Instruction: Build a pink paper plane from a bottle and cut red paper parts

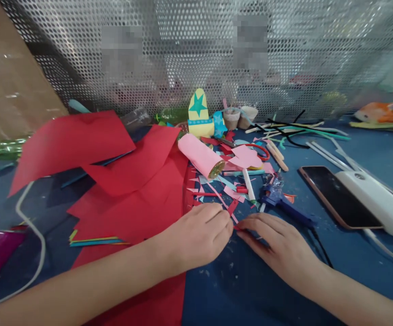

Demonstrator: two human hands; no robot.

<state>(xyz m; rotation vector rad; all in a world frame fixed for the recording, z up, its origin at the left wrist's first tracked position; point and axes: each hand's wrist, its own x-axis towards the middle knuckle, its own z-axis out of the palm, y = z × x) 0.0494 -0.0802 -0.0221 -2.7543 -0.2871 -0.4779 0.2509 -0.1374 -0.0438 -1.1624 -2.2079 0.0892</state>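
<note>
Okay, right hand (pixel 277 249) seemingly pinching red paper scrap (pixel 236 227) between both hands; left hand (pixel 206 233) curling just beside, fingertips hiding, can't tell its grip. Step looking like fingertip work on scrap, next move probably calling for steady pinch. Red paper sheets (pixel 131 199) lying left, paper offcuts (pixel 234 194) crowding space just beyond, glue gun (pixel 277 199) sitting right, scissors (pixel 267 153) lying farther back.

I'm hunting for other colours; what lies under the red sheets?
Under the red sheets, yellow paper and blue paper peek out at the near left; a blue strip shows farther back. The rest is hidden.
</note>
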